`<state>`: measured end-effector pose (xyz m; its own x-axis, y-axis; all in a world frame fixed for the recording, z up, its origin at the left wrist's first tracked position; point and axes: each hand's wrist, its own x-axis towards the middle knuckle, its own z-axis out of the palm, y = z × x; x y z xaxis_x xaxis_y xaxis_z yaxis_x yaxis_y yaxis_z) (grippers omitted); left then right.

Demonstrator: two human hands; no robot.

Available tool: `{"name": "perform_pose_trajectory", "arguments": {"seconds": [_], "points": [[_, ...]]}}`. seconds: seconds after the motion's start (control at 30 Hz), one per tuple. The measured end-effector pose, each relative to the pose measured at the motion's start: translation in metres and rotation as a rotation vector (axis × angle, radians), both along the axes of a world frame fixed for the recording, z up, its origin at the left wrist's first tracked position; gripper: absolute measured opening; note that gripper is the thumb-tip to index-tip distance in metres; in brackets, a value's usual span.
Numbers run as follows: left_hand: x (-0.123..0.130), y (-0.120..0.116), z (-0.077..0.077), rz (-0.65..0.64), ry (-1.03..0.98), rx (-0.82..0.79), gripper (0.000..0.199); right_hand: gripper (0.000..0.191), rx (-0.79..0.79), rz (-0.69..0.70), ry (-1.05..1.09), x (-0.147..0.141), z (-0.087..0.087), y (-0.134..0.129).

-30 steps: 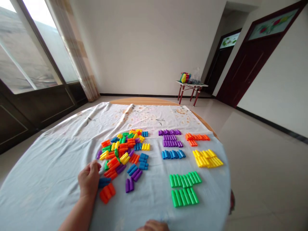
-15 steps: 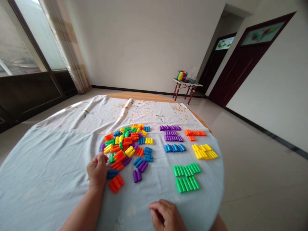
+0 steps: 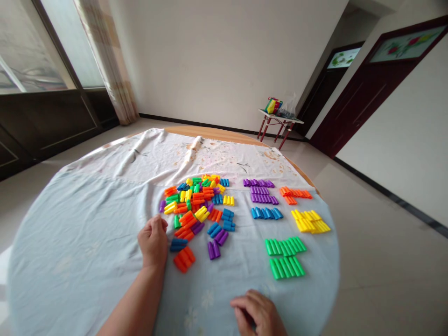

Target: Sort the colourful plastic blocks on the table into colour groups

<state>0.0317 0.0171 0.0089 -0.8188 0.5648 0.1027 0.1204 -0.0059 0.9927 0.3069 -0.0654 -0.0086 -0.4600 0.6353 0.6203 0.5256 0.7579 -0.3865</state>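
Note:
My left hand (image 3: 153, 237) rests on the cloth in a loose fist at the left edge of a mixed heap of plastic toy building pieces (image 3: 189, 219). Nothing shows in its fingers. Close beside it lie a blue piece (image 3: 178, 245) and an orange piece (image 3: 184, 259). Near the front of the table, my right hand (image 3: 259, 313) is curled with a hollow under the fingers and no object visible in it. Beyond it, pieces lie grouped by colour: green (image 3: 287, 256), blue (image 3: 267, 213), purple (image 3: 261, 191), yellow (image 3: 311, 221) and orange (image 3: 295, 194).
The round table wears a pale blue cloth (image 3: 87, 224) with a white flowered section (image 3: 227, 158) toward the back. Against the far wall stands a small table (image 3: 282, 117) with a colourful bag (image 3: 273, 106) and a clear plastic bag (image 3: 289, 105).
The view has turned slightly, so the table and pieces appear farther right. Both hands keep about the same pose and place beside the pieces.

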Motion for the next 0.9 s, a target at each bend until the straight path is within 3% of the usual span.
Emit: {"name": "perform_pose_trajectory", "arguments": {"seconds": [0.33,0.47,0.57,0.67,0.9], "points": [[0.000,0.002,-0.003,0.008,-0.035,0.046,0.035,0.015,-0.155,0.033,-0.045,0.003,0.001,-0.004],[-0.001,0.003,-0.004,0.005,-0.036,0.069,0.033,0.016,-0.321,0.052,-0.025,0.003,0.005,-0.003],[-0.003,0.004,-0.005,0.000,-0.022,0.072,0.032,0.017,-0.445,0.074,0.004,-0.005,0.018,0.002],[-0.004,0.004,-0.005,0.003,-0.006,0.065,0.031,0.017,-0.446,0.087,0.046,-0.026,0.033,0.015],[-0.007,0.004,-0.001,0.050,0.022,0.018,0.026,0.023,-0.197,0.172,-0.016,-0.111,0.048,0.064]]}}
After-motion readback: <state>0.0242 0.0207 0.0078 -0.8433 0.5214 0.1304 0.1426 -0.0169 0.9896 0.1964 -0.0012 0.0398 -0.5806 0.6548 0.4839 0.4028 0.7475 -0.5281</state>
